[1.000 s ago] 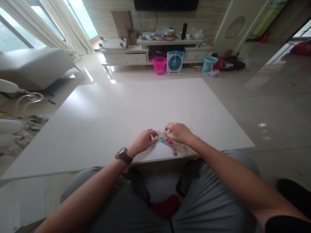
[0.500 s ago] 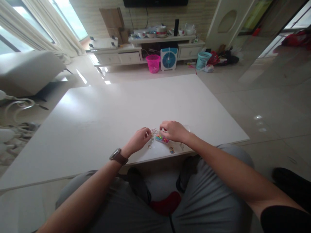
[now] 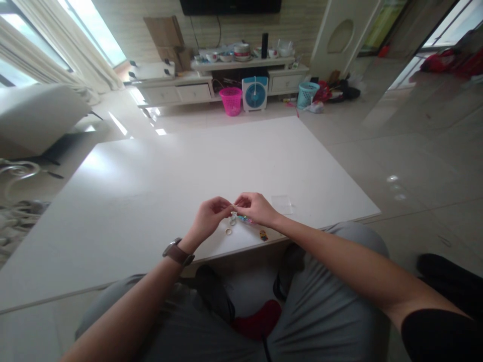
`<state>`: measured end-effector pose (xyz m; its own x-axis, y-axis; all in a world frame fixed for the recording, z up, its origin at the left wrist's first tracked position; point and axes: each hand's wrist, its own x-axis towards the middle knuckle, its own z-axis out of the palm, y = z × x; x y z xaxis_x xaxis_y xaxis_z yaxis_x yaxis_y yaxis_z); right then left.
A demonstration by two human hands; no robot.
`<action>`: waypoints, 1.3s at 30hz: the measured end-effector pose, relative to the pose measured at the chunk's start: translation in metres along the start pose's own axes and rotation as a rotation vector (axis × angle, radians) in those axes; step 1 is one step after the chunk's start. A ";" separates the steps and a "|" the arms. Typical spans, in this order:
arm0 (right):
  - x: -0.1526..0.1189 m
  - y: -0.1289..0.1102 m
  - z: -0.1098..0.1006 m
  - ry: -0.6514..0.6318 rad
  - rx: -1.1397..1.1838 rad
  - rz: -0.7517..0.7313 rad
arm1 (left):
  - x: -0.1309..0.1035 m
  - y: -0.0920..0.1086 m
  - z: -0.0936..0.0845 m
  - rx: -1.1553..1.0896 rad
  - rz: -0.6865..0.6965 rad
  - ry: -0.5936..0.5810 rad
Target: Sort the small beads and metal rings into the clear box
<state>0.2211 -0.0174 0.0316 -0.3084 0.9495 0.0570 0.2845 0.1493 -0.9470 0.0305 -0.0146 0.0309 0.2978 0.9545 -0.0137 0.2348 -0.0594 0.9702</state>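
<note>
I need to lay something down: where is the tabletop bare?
The white table is bare from the left hand to its left edge, and past the right hand to its far edge. Crowded around the hands: rings, colourful pieces, cartoon figure, clear square.

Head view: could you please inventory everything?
Table: one, white, centre
Rings: at least two, pale, front
Trinkets: several, multicoloured, by hands
Figure: one, yellow, front
Flat square: one, clear, right
Baskets: two, pink and turquoise, far floor
Fan: one, blue, between baskets
Cabinet: one, white, far wall
Dishes: several, whitish, cabinet
Cartons: several, brown, cabinet
Screen: one, black, wall
Sofa: one, pale, left
Curtains: several, cream, left
Watch: one, dark, left wrist
Hands: two, bare, front
</note>
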 end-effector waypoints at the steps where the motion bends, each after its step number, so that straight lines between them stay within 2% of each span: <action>1: 0.000 0.000 0.000 0.013 0.015 -0.001 | 0.000 0.001 0.000 -0.012 -0.006 0.007; 6: -0.001 -0.004 -0.001 0.011 0.082 0.034 | -0.002 0.008 -0.001 -0.028 -0.021 0.060; 13: 0.000 -0.005 -0.005 0.004 0.299 0.130 | -0.004 0.020 0.003 0.023 -0.030 0.104; 19: -0.001 0.001 -0.007 -0.011 0.193 0.120 | -0.007 0.017 0.005 0.101 -0.031 0.048; 22: 0.002 0.000 -0.010 -0.031 0.171 0.119 | -0.008 0.012 0.004 0.059 -0.067 0.008; 25: 0.009 -0.003 -0.018 0.034 0.034 0.098 | -0.006 0.007 0.002 -0.007 -0.084 -0.012; 28: 0.017 -0.005 -0.030 0.064 -0.226 0.050 | -0.003 0.005 -0.001 -0.031 -0.082 0.020; 33: 0.022 -0.005 -0.042 -0.067 -0.555 0.039 | -0.001 0.006 -0.005 0.026 -0.065 0.042; 39: 0.019 -0.001 -0.040 -0.157 -0.696 0.014 | -0.003 0.007 -0.006 0.085 -0.026 0.017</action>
<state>0.2508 0.0116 0.0467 -0.4132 0.9093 -0.0495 0.7867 0.3290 -0.5223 0.0255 -0.0164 0.0393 0.2749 0.9609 -0.0337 0.3201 -0.0584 0.9456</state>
